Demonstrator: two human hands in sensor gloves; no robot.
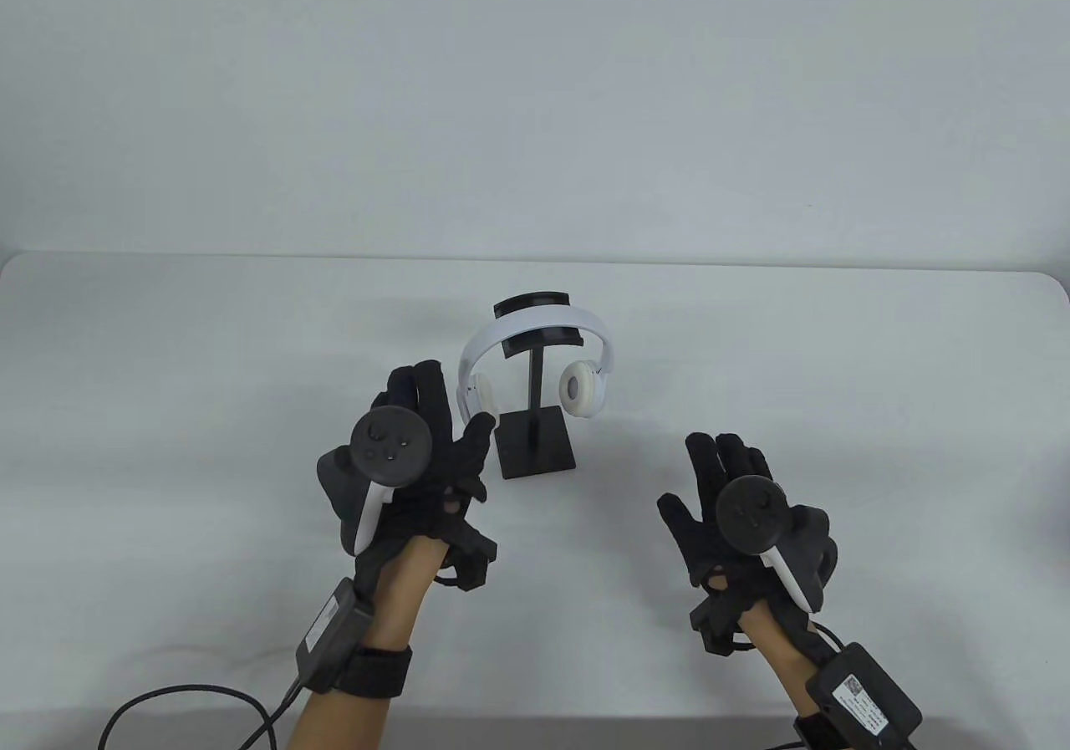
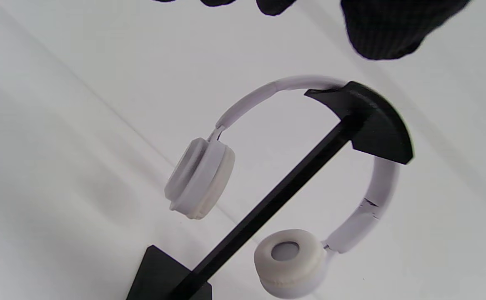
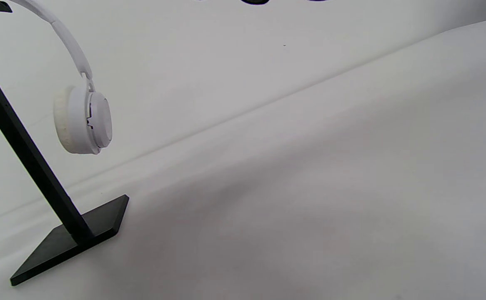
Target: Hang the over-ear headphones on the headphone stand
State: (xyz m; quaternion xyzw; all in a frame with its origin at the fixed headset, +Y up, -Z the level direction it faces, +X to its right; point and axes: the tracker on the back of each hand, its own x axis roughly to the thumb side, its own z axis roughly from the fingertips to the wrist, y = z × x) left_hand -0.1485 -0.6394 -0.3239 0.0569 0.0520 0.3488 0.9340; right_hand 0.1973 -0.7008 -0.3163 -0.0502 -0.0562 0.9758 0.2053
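Already the headphones point(image 1: 535, 340) hang on the stand point(image 1: 535, 415) mid-table. Our left hand point(image 1: 418, 449) and right hand point(image 1: 736, 499) are spread wide, holding nothing. A careless left thumb could knock the near earcup and topple everything.

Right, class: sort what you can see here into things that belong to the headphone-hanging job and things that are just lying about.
Belongs to the job:
- white headphones, headband over the stand's top
- black headphone stand
- left hand
- right hand

Just lying about:
- white table
- black cable by the left wrist
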